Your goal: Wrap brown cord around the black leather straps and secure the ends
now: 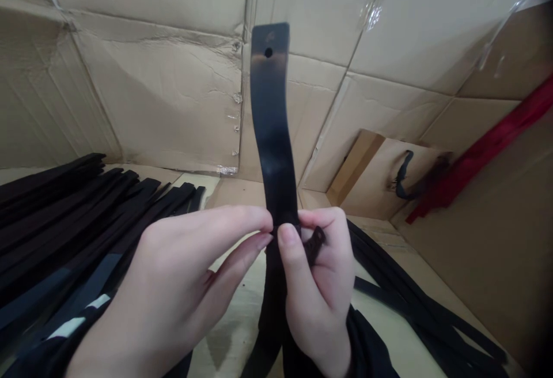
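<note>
A black belt strap [274, 130] stands up in front of me, slightly wavy, with one round hole near its squared top end. My right hand [319, 291] is closed around it lower down, thumb flat on its front. A small dark piece with tiny holes [317, 242] sticks out between the right thumb and fingers; I cannot make out its kind. At the strap's left edge, just beside the right thumb, the thumb and forefinger of my left hand [185, 274] pinch together. Below the hands the strap's lower part runs down out of view.
Many black straps [86, 222] lie in a row at the left, and more black straps [415, 297] lie at the right. Cardboard walls [164, 95] surround the work surface. A red strip [488, 153] and a dark curved strap piece [401, 176] are at the right.
</note>
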Action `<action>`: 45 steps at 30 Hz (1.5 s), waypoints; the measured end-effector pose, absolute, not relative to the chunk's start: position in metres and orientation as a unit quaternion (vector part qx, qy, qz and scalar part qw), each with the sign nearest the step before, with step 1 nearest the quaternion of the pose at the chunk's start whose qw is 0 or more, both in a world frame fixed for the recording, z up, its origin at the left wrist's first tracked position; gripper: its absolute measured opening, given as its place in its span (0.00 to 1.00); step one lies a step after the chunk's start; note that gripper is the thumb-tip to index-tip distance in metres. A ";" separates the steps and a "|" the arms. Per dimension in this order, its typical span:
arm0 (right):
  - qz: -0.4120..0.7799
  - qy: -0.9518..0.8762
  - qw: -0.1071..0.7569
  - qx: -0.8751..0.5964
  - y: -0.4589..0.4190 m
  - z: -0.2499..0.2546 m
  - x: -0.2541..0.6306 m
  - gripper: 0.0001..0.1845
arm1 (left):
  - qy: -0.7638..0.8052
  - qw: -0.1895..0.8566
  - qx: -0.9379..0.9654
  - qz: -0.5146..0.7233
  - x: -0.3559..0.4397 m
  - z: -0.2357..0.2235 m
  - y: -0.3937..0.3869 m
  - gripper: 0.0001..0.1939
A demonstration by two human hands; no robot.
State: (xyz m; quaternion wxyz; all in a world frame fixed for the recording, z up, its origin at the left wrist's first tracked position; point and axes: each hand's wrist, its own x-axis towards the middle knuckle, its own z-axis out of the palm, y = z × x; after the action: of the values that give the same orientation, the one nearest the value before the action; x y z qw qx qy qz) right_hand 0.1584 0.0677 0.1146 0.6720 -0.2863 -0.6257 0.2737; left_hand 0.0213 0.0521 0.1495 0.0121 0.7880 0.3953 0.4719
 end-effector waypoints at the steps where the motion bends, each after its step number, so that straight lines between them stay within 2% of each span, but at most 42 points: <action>1: 0.273 -0.626 0.670 -0.290 0.068 0.115 0.158 0.06 | 0.401 0.007 0.791 0.463 0.021 0.149 0.053 0.07; 6: 0.281 -0.616 0.671 -0.304 0.072 0.117 0.156 0.04 | 0.418 -0.003 0.801 0.429 0.023 0.146 0.056 0.06; 13: 0.306 -0.593 0.688 -0.286 0.070 0.118 0.157 0.03 | 0.402 -0.025 0.777 0.483 0.026 0.145 0.053 0.09; 19: 0.286 -0.599 0.696 -0.274 0.068 0.117 0.157 0.04 | 0.397 -0.036 0.777 0.487 0.027 0.145 0.049 0.07; 29: 0.264 -0.601 0.700 -0.283 0.067 0.116 0.157 0.06 | 0.390 -0.042 0.776 0.494 0.028 0.147 0.050 0.09; 37: 0.216 -0.620 0.692 -0.298 0.064 0.114 0.154 0.09 | 0.393 -0.017 0.787 0.475 0.027 0.146 0.051 0.06; 45: 0.270 -0.623 0.666 -0.308 0.062 0.115 0.152 0.05 | 0.423 0.002 0.804 0.418 0.014 0.147 0.047 0.06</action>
State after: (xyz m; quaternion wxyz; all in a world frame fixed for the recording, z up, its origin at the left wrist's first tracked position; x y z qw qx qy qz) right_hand 0.1522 0.0624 0.1154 0.6662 -0.3078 -0.6232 0.2704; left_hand 0.0139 0.0468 0.1473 0.0024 0.8037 0.4233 0.4181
